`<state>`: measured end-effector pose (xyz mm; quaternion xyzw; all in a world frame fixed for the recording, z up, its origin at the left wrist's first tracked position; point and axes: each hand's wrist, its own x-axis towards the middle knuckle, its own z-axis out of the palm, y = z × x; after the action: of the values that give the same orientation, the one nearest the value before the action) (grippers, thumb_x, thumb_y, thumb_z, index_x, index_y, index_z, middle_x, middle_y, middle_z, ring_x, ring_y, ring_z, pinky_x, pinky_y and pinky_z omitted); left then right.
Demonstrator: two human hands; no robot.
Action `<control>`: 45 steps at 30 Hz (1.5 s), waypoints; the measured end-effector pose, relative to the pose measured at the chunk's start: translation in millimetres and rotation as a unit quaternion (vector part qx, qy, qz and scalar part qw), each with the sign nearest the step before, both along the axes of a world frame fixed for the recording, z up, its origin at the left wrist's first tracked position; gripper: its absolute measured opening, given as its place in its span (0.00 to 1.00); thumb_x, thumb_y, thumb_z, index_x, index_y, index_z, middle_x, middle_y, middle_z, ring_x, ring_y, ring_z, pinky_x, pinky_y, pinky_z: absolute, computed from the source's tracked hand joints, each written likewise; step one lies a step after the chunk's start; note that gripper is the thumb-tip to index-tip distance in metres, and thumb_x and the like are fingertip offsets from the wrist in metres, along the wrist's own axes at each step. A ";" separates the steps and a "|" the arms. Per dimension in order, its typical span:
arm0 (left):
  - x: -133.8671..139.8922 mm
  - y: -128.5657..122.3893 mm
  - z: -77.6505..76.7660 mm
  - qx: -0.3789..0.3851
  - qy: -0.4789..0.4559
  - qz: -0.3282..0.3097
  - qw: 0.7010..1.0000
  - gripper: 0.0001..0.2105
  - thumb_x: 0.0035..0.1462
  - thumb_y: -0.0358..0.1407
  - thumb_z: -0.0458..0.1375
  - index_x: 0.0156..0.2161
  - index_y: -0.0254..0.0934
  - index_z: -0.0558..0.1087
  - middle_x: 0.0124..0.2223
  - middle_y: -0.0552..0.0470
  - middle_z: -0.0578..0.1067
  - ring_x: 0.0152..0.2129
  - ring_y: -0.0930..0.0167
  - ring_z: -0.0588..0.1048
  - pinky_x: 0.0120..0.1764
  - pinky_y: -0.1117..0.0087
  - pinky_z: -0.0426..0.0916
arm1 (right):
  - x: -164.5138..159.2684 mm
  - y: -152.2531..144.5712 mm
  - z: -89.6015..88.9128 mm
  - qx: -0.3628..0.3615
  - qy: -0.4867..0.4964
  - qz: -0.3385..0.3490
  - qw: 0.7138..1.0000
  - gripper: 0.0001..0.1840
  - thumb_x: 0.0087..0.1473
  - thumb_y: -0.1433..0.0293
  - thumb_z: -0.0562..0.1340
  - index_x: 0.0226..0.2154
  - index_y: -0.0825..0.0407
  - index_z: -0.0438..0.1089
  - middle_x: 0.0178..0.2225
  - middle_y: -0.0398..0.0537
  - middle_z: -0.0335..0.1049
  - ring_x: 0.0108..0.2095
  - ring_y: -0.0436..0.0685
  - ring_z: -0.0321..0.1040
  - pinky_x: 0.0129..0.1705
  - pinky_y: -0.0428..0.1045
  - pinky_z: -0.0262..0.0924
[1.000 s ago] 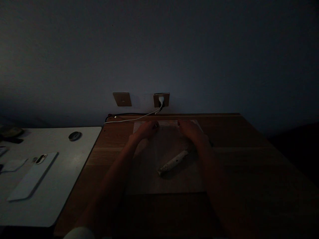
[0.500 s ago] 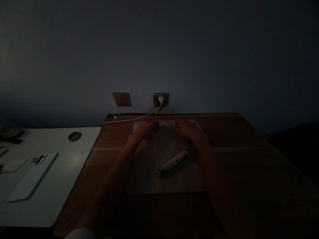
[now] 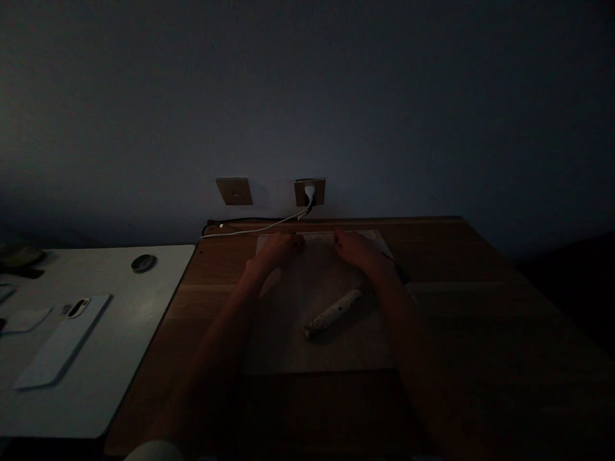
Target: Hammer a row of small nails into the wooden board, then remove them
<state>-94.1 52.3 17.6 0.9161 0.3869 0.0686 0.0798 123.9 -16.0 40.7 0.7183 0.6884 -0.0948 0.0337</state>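
In the dim head view a pale, thin square board or sheet lies on the wooden table. On it rests a pale, dark-speckled stick-like piece, slanting up to the right, with neither hand touching it. My left hand is at the sheet's far left part, fingers curled closed. My right hand is level with it at the far right part, its fingers curled in as well. A gap separates the two hands. Whether either set of fingers pinches anything is too dark to tell.
Beside my right forearm lies a dark object, partly hidden. White and black cables run along the table's back to a wall socket. On the left, a white table holds a flat pale case-like object and a round dark item.
My right hand has shifted slightly left, and more of the dark object beside that forearm shows. My left hand has barely moved. The speckled piece stays in place.
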 end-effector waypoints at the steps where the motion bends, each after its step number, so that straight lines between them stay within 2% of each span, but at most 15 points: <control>1: 0.0 -0.2 0.4 0.003 0.004 -0.001 1.000 0.11 0.66 0.34 0.55 0.46 0.40 0.79 0.46 0.47 0.80 0.42 0.65 0.78 0.44 0.70 0.68 | -0.7 -0.2 0.4 -0.001 0.000 0.000 1.000 0.19 0.66 0.71 0.51 0.55 0.55 0.66 0.51 0.64 0.75 0.49 0.64 0.73 0.46 0.53 0.61; 7: 1.1 -3.8 -1.7 0.046 0.027 -0.009 0.999 0.13 0.69 0.39 0.51 0.48 0.41 0.77 0.47 0.46 0.78 0.40 0.64 0.78 0.41 0.68 0.68 | -3.1 -0.8 1.8 -0.001 0.003 0.010 1.000 0.20 0.67 0.72 0.49 0.56 0.57 0.66 0.53 0.65 0.73 0.52 0.65 0.72 0.48 0.54 0.61; 11: 0.3 -5.0 -5.3 0.048 0.018 -0.018 0.999 0.15 0.69 0.42 0.49 0.49 0.41 0.76 0.46 0.45 0.76 0.38 0.63 0.78 0.39 0.67 0.68 | -2.4 0.8 -2.4 -0.001 0.001 0.011 1.000 0.21 0.68 0.71 0.47 0.56 0.57 0.66 0.53 0.66 0.73 0.53 0.65 0.71 0.50 0.54 0.61; 17: -1.9 -4.1 -3.6 0.021 0.003 -0.033 0.999 0.13 0.67 0.36 0.51 0.50 0.41 0.75 0.47 0.45 0.77 0.40 0.63 0.78 0.42 0.66 0.68 | -1.1 2.8 -7.5 -0.001 -0.004 0.007 1.000 0.20 0.68 0.71 0.48 0.55 0.57 0.69 0.53 0.66 0.73 0.53 0.65 0.71 0.51 0.54 0.61; 22: -0.6 -5.3 1.1 0.008 0.003 -0.013 1.000 0.12 0.66 0.34 0.52 0.48 0.41 0.76 0.47 0.46 0.78 0.41 0.64 0.78 0.43 0.68 0.68 | -2.3 1.0 -4.9 0.000 -0.006 0.016 1.000 0.21 0.67 0.72 0.48 0.56 0.57 0.67 0.53 0.66 0.74 0.53 0.66 0.71 0.49 0.54 0.61; 32: -0.9 -2.0 -7.7 0.018 -0.003 0.001 1.000 0.11 0.67 0.37 0.53 0.48 0.44 0.76 0.47 0.49 0.78 0.40 0.65 0.78 0.43 0.69 0.68 | -0.9 0.4 -2.6 -0.008 -0.001 0.023 1.000 0.21 0.65 0.74 0.50 0.58 0.54 0.66 0.51 0.63 0.75 0.50 0.65 0.73 0.46 0.53 0.62; 39: -8.1 11.8 -15.1 -0.054 -0.086 -0.013 0.995 0.13 0.63 0.35 0.56 0.49 0.43 0.80 0.46 0.50 0.81 0.43 0.66 0.78 0.47 0.71 0.70 | 3.7 5.7 -12.2 0.000 0.003 0.029 1.000 0.19 0.67 0.74 0.49 0.56 0.55 0.66 0.52 0.62 0.75 0.52 0.63 0.72 0.48 0.52 0.60; 45: -7.9 12.9 -13.4 -0.069 -0.094 -0.008 0.993 0.14 0.61 0.32 0.57 0.49 0.42 0.80 0.46 0.51 0.82 0.43 0.66 0.79 0.47 0.71 0.70 | 3.6 6.7 -15.5 0.008 0.008 0.033 0.999 0.20 0.67 0.74 0.50 0.58 0.56 0.65 0.53 0.63 0.74 0.53 0.63 0.71 0.48 0.51 0.60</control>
<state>-102.0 65.2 4.2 0.9012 0.3737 0.1267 0.1794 127.5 -9.3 25.2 0.6947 0.7127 -0.0936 0.0257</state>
